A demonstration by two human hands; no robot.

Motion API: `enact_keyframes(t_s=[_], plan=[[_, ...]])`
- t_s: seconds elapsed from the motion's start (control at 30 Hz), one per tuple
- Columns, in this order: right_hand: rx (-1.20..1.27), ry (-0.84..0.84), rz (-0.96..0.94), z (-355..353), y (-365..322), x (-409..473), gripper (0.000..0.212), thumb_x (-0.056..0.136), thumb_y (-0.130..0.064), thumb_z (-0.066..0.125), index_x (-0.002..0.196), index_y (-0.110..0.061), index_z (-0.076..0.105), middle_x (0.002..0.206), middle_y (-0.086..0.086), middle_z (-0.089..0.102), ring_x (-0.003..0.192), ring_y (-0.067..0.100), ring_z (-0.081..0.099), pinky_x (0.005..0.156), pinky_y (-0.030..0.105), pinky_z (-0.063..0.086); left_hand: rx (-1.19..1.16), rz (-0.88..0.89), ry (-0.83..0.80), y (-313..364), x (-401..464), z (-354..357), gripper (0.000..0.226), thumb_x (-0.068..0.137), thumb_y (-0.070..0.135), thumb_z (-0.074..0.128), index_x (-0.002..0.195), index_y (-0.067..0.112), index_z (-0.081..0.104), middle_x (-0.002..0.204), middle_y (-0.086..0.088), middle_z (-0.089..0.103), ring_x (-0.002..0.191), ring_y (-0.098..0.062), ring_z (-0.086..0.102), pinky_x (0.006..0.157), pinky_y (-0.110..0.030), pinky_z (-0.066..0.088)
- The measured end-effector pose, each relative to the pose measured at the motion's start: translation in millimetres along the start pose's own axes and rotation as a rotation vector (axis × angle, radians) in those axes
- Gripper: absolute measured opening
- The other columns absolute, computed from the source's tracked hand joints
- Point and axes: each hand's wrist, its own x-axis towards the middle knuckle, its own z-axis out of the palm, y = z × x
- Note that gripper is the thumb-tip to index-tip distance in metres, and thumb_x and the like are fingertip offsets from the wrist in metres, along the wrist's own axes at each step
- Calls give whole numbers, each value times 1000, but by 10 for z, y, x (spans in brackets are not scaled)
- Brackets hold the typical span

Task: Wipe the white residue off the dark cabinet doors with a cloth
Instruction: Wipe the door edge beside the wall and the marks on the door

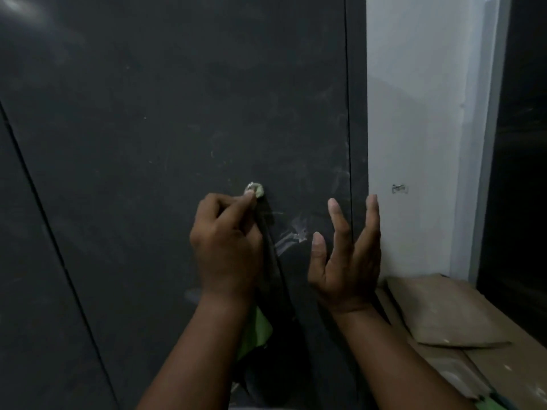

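A dark cabinet door (177, 113) fills most of the view, with faint smears and a patch of white residue (291, 235) low on its right side. My left hand (228, 244) pinches a bunched pale tip of cloth (256, 189) against the door. The rest of the cloth (257, 329) hangs down below my hand, dark with a green part. My right hand (346, 255) is held up open beside the door's right edge, palm toward me, fingers spread, holding nothing.
A second dark door (29, 291) adjoins on the left across a seam. A white wall (414, 143) stands right of the cabinet, with a dark opening (521, 173) beyond. Brown cardboard sheets (444, 315) lie on the floor at lower right.
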Motion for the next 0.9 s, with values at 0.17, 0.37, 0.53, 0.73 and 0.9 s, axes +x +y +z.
enact_keyframes(t_s=[0.17,0.37,0.53,0.73,0.9], plan=[[33,24,83,16,25,-12,63,102,-36,52,159,-16,35,168,16,20,154,28,28,118,39,37,11,83,-61,166,-190,195,12,91,3,76,101,4,81,84,-8,58,73,-20,59,64,-25,48],[43,70,177,-7,-16,-18,69,103,-36,51,159,-2,29,161,13,36,147,28,42,116,35,40,41,135,-185,38,-488,100,21,82,-1,83,103,5,81,85,-5,59,74,-19,60,68,-15,44],[59,105,302,-55,-71,18,60,106,-32,48,156,-2,37,154,12,50,137,24,51,107,18,37,3,97,-39,191,-86,241,17,87,-4,76,101,4,82,83,-9,62,72,-23,61,65,-26,47],[37,147,407,-107,-88,105,49,103,-33,50,137,1,61,125,21,71,110,26,62,82,32,48,-7,228,-102,285,-245,379,11,93,2,72,101,7,77,81,-10,56,69,-24,56,56,-34,50],[79,-16,449,-199,-4,102,57,103,-43,42,132,1,65,110,21,76,93,40,73,67,35,51,74,320,-197,58,-706,236,13,95,9,72,104,3,81,84,-4,57,72,-16,56,57,-31,50]])
